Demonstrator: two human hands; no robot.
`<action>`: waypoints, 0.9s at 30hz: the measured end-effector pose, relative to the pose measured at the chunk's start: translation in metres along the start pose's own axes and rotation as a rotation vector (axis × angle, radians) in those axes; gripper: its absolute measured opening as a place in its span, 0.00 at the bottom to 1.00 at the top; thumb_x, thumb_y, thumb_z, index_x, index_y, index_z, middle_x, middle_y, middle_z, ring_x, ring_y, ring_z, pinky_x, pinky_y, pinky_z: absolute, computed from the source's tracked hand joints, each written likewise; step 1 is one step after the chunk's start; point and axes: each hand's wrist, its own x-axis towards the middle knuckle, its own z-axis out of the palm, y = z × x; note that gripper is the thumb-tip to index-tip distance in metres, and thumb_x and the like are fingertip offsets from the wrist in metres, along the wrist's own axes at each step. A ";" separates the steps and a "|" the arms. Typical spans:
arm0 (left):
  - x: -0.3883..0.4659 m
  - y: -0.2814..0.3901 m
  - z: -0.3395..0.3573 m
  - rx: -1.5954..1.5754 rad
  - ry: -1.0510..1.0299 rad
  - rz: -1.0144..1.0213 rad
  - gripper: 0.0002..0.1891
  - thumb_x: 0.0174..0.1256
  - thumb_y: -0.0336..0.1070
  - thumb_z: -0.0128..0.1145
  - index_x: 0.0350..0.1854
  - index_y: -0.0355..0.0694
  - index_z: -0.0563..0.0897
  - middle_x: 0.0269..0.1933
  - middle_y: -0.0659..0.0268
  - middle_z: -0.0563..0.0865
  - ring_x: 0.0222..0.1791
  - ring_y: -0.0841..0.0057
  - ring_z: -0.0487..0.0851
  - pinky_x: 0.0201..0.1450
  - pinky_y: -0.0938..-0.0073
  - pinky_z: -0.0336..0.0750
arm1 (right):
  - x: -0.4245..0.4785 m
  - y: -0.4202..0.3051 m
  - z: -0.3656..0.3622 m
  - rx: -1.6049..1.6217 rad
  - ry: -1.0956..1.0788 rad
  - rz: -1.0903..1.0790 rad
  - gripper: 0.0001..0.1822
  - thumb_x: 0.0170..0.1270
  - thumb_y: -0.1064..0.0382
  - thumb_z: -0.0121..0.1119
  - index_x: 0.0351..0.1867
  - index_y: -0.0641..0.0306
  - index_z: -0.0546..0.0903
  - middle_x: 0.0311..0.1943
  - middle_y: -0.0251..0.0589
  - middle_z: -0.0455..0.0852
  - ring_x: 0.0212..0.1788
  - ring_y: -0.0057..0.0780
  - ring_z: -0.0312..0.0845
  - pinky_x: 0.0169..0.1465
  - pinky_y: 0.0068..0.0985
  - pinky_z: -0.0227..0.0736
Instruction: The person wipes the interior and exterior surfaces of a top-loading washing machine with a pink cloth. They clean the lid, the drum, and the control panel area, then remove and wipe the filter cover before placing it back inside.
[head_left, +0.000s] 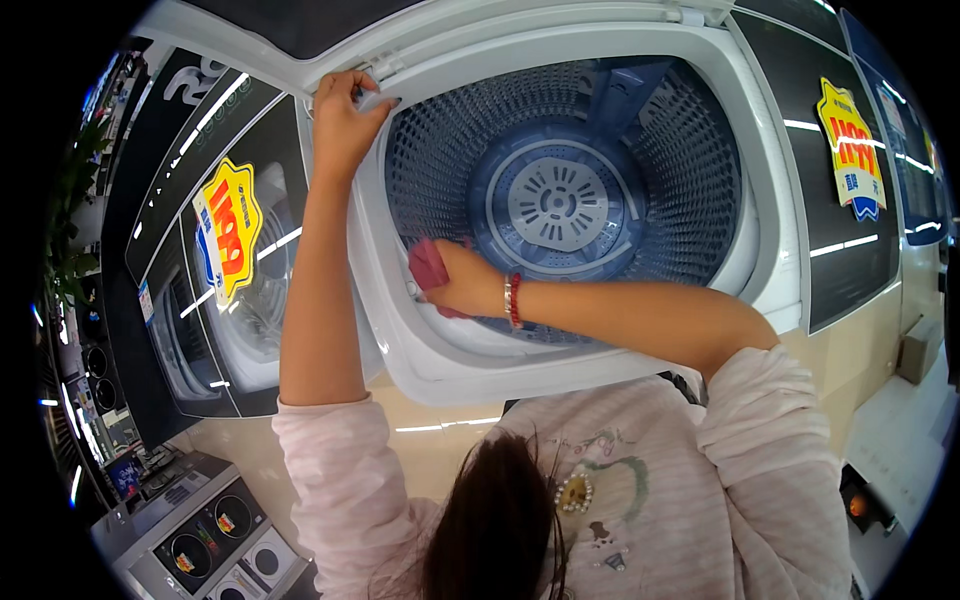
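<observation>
A top-loading washing machine (442, 382) stands right in front of me, and its lid (465, 37) is raised. My right hand (472, 277) grips a crumpled dark pink cloth (428, 264) against the near left inner rim of the opening. A red beaded bracelet (514, 300) circles that wrist. At the far left corner of the opening, by the lid hinge, my left hand (346, 112) rests on the white frame with thumb and fingers apart. Below lies the drum (442, 157), with a grey slotted pulsator (557, 202) at its bottom.
Another washing machine with a dark lid (277, 262) stands close on the left, bearing a yellow price sign (229, 229). To the right is a further dark-topped machine (832, 255) with a similar sign (850, 142). A gas cooktop (206, 536) sits at the lower left.
</observation>
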 end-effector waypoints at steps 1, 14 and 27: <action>-0.001 0.000 -0.001 0.016 -0.001 -0.008 0.16 0.36 0.29 0.70 0.30 0.36 0.78 0.35 0.63 0.75 0.34 0.70 0.73 0.40 0.72 0.70 | -0.007 0.000 -0.003 -0.076 -0.060 -0.005 0.25 0.45 0.60 0.70 0.40 0.68 0.70 0.36 0.47 0.78 0.39 0.39 0.76 0.43 0.30 0.70; -0.003 0.002 -0.005 0.075 -0.025 -0.031 0.16 0.37 0.29 0.69 0.29 0.36 0.75 0.38 0.60 0.75 0.36 0.66 0.75 0.41 0.71 0.71 | -0.083 -0.018 -0.135 -0.459 -0.407 0.318 0.15 0.56 0.54 0.60 0.29 0.67 0.79 0.22 0.44 0.82 0.25 0.31 0.78 0.31 0.28 0.72; -0.003 0.006 -0.001 0.058 -0.024 -0.022 0.15 0.38 0.28 0.68 0.29 0.36 0.76 0.36 0.61 0.75 0.34 0.67 0.75 0.40 0.71 0.71 | 0.020 0.001 0.008 -0.133 -0.009 -0.223 0.10 0.56 0.64 0.56 0.34 0.70 0.76 0.33 0.48 0.78 0.36 0.39 0.76 0.41 0.29 0.69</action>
